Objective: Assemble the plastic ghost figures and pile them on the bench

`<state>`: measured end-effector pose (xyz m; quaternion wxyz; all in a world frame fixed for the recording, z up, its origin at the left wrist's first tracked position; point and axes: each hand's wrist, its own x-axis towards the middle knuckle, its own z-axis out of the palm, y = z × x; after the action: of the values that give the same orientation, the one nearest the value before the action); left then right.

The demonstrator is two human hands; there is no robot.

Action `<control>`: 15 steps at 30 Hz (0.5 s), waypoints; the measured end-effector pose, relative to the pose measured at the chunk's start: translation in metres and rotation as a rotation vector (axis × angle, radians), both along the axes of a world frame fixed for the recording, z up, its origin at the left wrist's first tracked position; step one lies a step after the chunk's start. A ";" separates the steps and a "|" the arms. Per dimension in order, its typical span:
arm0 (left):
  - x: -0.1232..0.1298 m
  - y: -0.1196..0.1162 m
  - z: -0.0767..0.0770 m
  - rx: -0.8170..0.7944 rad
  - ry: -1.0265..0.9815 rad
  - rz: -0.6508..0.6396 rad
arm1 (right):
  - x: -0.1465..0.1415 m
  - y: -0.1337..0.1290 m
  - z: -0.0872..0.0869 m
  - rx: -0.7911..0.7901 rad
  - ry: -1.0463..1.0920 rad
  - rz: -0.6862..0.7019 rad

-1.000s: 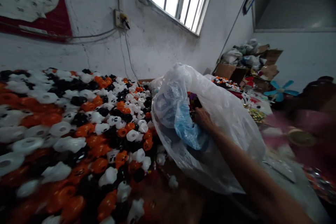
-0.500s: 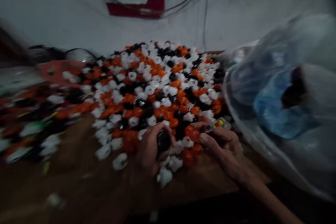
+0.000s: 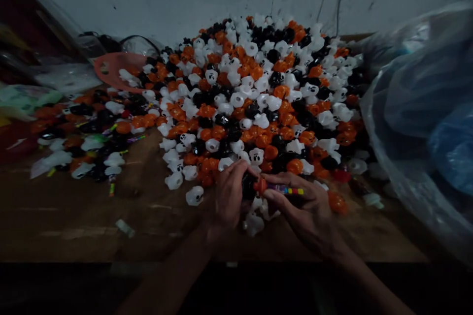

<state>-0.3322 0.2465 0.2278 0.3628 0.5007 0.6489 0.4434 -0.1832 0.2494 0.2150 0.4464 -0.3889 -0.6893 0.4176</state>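
Observation:
A big heap of small plastic toy shells, white ghosts, orange pumpkins and black ones, covers the wooden table. At its near edge my left hand is closed around a black shell. My right hand pinches a thin multicoloured candy stick with a small red piece at its tip, pressed against the black shell. Both hands meet just in front of the heap.
A large clear plastic bag with something blue inside bulges at the right. An orange dish and more bags lie at the back left. Loose shells and candy sticks are scattered at the left. A white wall stands behind.
My right hand came out of the plastic bag with the candy stick and joined my left hand at the heap's front edge. The view swung left and down.

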 end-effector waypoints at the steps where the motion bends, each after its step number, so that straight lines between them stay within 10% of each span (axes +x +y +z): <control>1: 0.001 0.000 0.000 0.001 -0.015 -0.009 | 0.000 -0.001 -0.001 0.050 -0.022 0.003; 6: 0.014 -0.009 -0.002 0.003 -0.178 0.057 | -0.003 -0.015 -0.011 0.380 -0.076 0.058; 11: 0.016 -0.020 -0.009 0.019 -0.293 0.056 | -0.017 -0.022 -0.022 0.321 -0.074 0.050; 15: -0.037 0.003 0.017 -0.060 -0.496 0.201 | -0.017 -0.011 -0.015 0.183 -0.084 0.115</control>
<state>-0.3690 0.2493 0.2452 0.4797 0.2988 0.5995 0.5667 -0.2007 0.2386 0.2005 0.4260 -0.3236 -0.7639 0.3610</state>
